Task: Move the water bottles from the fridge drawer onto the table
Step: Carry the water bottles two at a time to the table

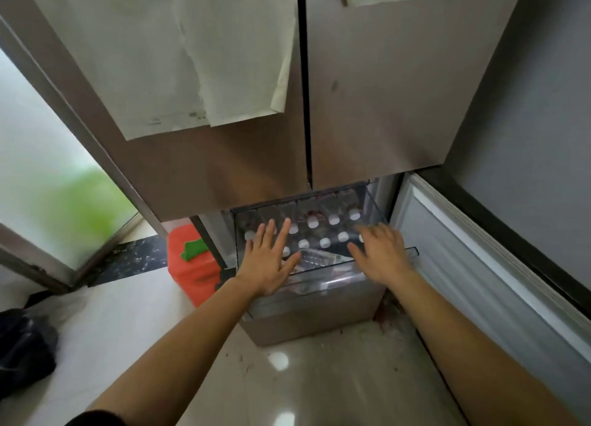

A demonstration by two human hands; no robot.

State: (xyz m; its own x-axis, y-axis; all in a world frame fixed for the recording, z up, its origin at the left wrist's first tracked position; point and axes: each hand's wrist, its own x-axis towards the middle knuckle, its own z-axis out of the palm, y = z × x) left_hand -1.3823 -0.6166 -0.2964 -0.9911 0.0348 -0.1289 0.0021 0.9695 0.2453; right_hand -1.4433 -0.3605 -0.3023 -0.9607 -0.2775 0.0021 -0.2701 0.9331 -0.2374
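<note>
The drawer [332,280] of the fridge [224,170] is pulled out, low in the view. It is of clear plastic. The bottles [324,242] stand upright inside it in rows, close to each other, and mostly only their white caps show.

The left hand [268,262] is over the left part of the drawer, palm down. Its fingers [284,234] are straight and spread, and they grasp nothing. They lie over some of the caps; I cannot tell if they touch them. The right hand [380,256] is over the right part of the drawer, also palm down. Its fingers [382,234] are released and spread, and a little blurred. They hold nothing. The caps in the middle of the drawer show between the two hands.

The two upper doors of the fridge are closed, and papers [179,58] hang on them. The lower door [463,266] on the right stands open. Left of the drawer a red can [192,275] with a green cap stands on the floor [303,377]. A dark bag [25,339] lies at the far left edge. The floor is pale and shiny, with some dirt near the fridge.
</note>
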